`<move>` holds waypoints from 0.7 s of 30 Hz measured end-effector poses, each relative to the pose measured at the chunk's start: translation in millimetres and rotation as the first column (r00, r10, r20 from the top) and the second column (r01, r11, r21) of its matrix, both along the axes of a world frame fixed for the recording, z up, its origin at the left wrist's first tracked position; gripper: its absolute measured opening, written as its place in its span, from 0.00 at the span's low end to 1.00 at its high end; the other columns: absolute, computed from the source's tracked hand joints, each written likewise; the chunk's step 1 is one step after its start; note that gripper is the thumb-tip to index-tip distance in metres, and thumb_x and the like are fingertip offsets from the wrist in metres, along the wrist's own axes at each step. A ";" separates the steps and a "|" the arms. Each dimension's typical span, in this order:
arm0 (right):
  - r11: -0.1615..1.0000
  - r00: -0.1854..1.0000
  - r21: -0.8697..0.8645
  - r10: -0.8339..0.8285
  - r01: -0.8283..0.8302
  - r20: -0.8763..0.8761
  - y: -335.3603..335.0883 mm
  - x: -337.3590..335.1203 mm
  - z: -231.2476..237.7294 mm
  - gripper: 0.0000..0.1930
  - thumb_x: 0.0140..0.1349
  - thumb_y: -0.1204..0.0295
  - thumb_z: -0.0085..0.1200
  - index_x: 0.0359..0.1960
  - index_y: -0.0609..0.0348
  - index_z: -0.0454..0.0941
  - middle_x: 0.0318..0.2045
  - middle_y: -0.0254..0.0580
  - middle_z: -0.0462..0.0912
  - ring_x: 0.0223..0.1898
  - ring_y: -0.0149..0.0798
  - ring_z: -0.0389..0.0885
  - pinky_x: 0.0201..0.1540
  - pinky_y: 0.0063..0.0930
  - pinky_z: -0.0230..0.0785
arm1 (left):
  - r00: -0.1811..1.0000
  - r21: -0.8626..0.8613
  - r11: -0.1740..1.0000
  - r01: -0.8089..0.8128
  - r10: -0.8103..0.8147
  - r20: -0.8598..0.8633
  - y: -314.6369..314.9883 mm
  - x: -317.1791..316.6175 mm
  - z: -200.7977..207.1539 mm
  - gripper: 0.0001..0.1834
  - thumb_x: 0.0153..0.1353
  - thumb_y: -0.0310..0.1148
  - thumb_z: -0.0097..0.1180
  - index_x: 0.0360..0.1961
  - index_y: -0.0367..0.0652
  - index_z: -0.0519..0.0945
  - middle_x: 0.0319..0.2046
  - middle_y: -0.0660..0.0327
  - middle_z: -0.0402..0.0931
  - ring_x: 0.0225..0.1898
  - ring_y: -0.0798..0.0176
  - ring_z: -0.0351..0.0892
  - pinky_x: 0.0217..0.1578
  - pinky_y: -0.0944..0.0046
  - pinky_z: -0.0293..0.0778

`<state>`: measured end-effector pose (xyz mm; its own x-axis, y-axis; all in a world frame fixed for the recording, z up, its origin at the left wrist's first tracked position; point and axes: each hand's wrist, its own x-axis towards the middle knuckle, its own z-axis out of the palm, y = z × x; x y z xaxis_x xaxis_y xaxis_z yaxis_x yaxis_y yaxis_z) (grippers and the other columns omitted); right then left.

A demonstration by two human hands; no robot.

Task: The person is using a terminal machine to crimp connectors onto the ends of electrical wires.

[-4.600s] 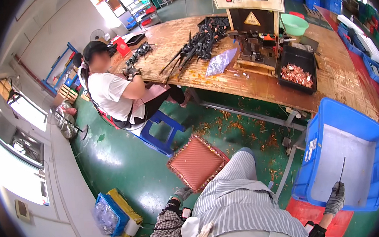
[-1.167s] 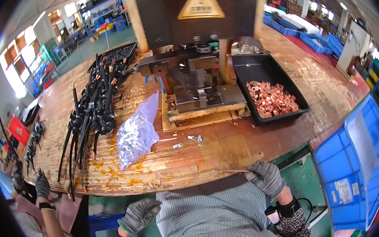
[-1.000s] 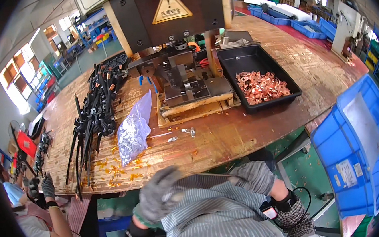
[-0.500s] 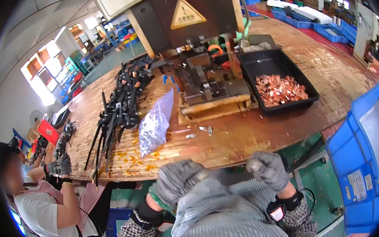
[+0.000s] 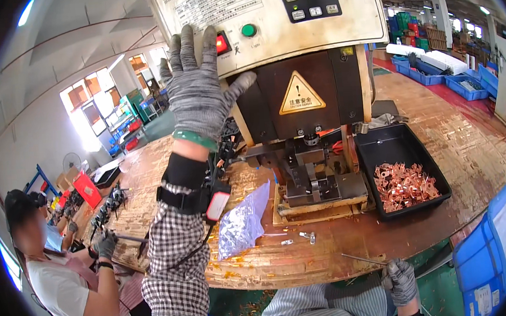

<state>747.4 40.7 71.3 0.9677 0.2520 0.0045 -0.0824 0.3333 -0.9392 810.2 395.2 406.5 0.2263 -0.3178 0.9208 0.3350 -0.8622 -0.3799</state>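
Observation:
My left hand (image 5: 194, 94), in a grey knit glove, is raised with its fingers spread against the left part of the machine's control panel (image 5: 267, 35). Its fingers are beside the lit red power switch (image 5: 221, 43); a green button (image 5: 249, 30) sits to the right. At the table's front edge, my gloved right hand (image 5: 400, 282) is closed on a thin rod (image 5: 363, 258) that points left over the wood. Beneath the panel is the press tooling (image 5: 314, 177) on its base. Several small metal terminals (image 5: 308, 237) lie in front of it.
A black tray (image 5: 382, 142) of copper-coloured parts (image 5: 405, 186) stands right of the press. A clear bag of small parts (image 5: 243, 224) lies on the left, near dark cables (image 5: 228, 142). A blue crate (image 5: 497, 234) is at right. A co-worker (image 5: 66, 279) sits at left.
My left hand has risen from the table edge to the control panel and its fingers have spread. The thin rod now shows at my right hand. The view has tilted up.

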 end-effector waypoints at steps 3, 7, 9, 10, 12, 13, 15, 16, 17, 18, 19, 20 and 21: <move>1.000 0.999 0.001 0.004 -0.004 -0.041 3.6 6.0 -7.9 0.13 0.54 0.63 0.54 0.19 0.57 0.70 0.12 0.32 0.70 0.12 0.25 0.66 0.15 0.19 0.57 | 0.997 -0.022 0.997 -0.074 0.073 -0.036 -1.8 -0.9 0.6 0.54 0.34 0.63 0.59 0.62 0.51 0.53 0.61 0.48 0.48 0.63 0.47 0.46 0.59 0.47 0.47; 0.997 0.996 0.050 0.067 -0.064 -0.066 19.7 7.4 -5.5 0.14 0.56 0.62 0.53 0.20 0.59 0.72 0.12 0.31 0.70 0.11 0.24 0.65 0.15 0.18 0.55 | 0.992 -0.027 0.999 -0.046 0.043 -0.117 7.9 -0.8 -2.5 0.57 0.32 0.66 0.58 0.64 0.59 0.48 0.64 0.54 0.41 0.65 0.50 0.40 0.58 0.38 0.42; 0.995 0.995 0.057 0.080 -0.077 -0.052 26.6 5.7 0.9 0.13 0.56 0.64 0.53 0.20 0.59 0.72 0.12 0.32 0.70 0.11 0.25 0.65 0.15 0.18 0.56 | 0.965 -0.023 0.975 -0.221 0.215 -0.149 7.7 -7.8 -3.6 0.56 0.33 0.66 0.58 0.63 0.62 0.48 0.64 0.55 0.41 0.65 0.51 0.40 0.58 0.37 0.43; 0.996 0.994 0.056 0.079 -0.075 -0.071 30.7 4.9 2.5 0.13 0.57 0.64 0.52 0.20 0.59 0.72 0.11 0.32 0.70 0.11 0.25 0.65 0.15 0.18 0.56 | 0.952 -0.037 0.962 -0.269 0.260 -0.161 6.3 -10.6 -1.4 0.54 0.34 0.65 0.58 0.63 0.64 0.48 0.64 0.55 0.42 0.65 0.52 0.42 0.58 0.37 0.42; 0.997 0.997 0.044 0.069 -0.067 -0.045 36.8 0.2 10.7 0.13 0.57 0.64 0.52 0.21 0.59 0.72 0.11 0.31 0.69 0.11 0.25 0.65 0.15 0.18 0.56 | 0.970 -0.019 0.978 -0.207 0.203 -0.137 10.4 -8.6 0.6 0.52 0.35 0.65 0.57 0.62 0.67 0.50 0.64 0.55 0.43 0.65 0.52 0.43 0.58 0.39 0.41; 0.997 0.997 0.036 0.067 -0.066 -0.046 37.1 -1.6 12.4 0.13 0.57 0.64 0.52 0.21 0.59 0.72 0.11 0.31 0.69 0.11 0.25 0.65 0.15 0.18 0.56 | 0.976 -0.019 0.984 -0.174 0.170 -0.136 10.3 -8.1 -1.3 0.52 0.35 0.65 0.57 0.62 0.68 0.50 0.64 0.55 0.43 0.65 0.53 0.43 0.58 0.39 0.40; 0.997 0.997 -0.031 0.070 -0.069 0.036 36.9 -5.2 14.8 0.13 0.58 0.64 0.51 0.21 0.60 0.72 0.11 0.32 0.69 0.11 0.24 0.65 0.16 0.18 0.56 | 0.953 0.014 0.966 -0.257 0.256 -0.165 8.4 -11.5 -11.4 0.57 0.30 0.66 0.59 0.63 0.67 0.48 0.64 0.53 0.42 0.65 0.50 0.41 0.59 0.39 0.41; 0.997 0.997 -0.036 0.063 -0.062 0.036 37.2 -6.7 16.9 0.13 0.58 0.64 0.51 0.21 0.60 0.72 0.11 0.32 0.69 0.11 0.24 0.65 0.16 0.18 0.56 | 0.950 0.009 0.969 -0.248 0.245 -0.192 8.6 -10.8 -14.9 0.57 0.29 0.66 0.59 0.63 0.67 0.48 0.64 0.53 0.42 0.65 0.50 0.42 0.59 0.40 0.41; 0.996 0.996 -0.051 0.073 -0.071 0.043 37.9 -8.4 19.3 0.13 0.58 0.64 0.51 0.21 0.60 0.72 0.11 0.32 0.69 0.12 0.24 0.65 0.17 0.17 0.56 | 0.948 0.004 0.972 -0.237 0.232 -0.220 7.7 -9.9 -17.9 0.57 0.28 0.66 0.59 0.63 0.67 0.49 0.64 0.52 0.42 0.65 0.50 0.42 0.59 0.40 0.40; 0.993 0.994 -0.069 0.099 -0.095 0.050 37.1 -11.1 23.0 0.13 0.58 0.64 0.51 0.21 0.60 0.72 0.11 0.32 0.69 0.12 0.24 0.65 0.18 0.17 0.57 | 0.954 0.010 0.976 -0.219 0.216 -0.209 6.1 -16.4 -20.4 0.54 0.33 0.64 0.59 0.63 0.63 0.51 0.62 0.51 0.46 0.64 0.49 0.45 0.59 0.40 0.41; 0.993 0.994 -0.077 0.098 -0.094 0.049 35.7 -13.0 26.4 0.13 0.58 0.64 0.51 0.21 0.60 0.72 0.11 0.32 0.69 0.12 0.24 0.65 0.18 0.17 0.57 | 0.954 0.003 0.976 -0.218 0.213 -0.211 -2.5 -24.5 -28.2 0.54 0.33 0.64 0.59 0.63 0.63 0.51 0.62 0.51 0.46 0.64 0.49 0.45 0.59 0.40 0.41; 0.984 0.989 -0.116 0.139 -0.132 0.052 34.0 -14.9 30.3 0.13 0.58 0.64 0.50 0.21 0.60 0.73 0.11 0.32 0.69 0.12 0.24 0.65 0.18 0.17 0.57 | 0.940 -0.023 1.000 -0.002 -0.006 -0.340 -15.8 -37.0 -43.0 0.49 0.38 0.61 0.57 0.62 0.60 0.54 0.62 0.50 0.48 0.63 0.47 0.46 0.59 0.42 0.40; 0.976 0.986 -0.157 0.160 -0.151 0.047 33.0 -16.7 32.7 0.13 0.59 0.64 0.50 0.22 0.60 0.73 0.11 0.32 0.69 0.13 0.24 0.65 0.18 0.17 0.57 | 0.857 -0.082 0.970 0.227 -0.239 -0.457 -29.7 -42.2 -64.2 0.44 0.42 0.59 0.55 0.61 0.57 0.57 0.61 0.48 0.49 0.63 0.46 0.46 0.59 0.44 0.40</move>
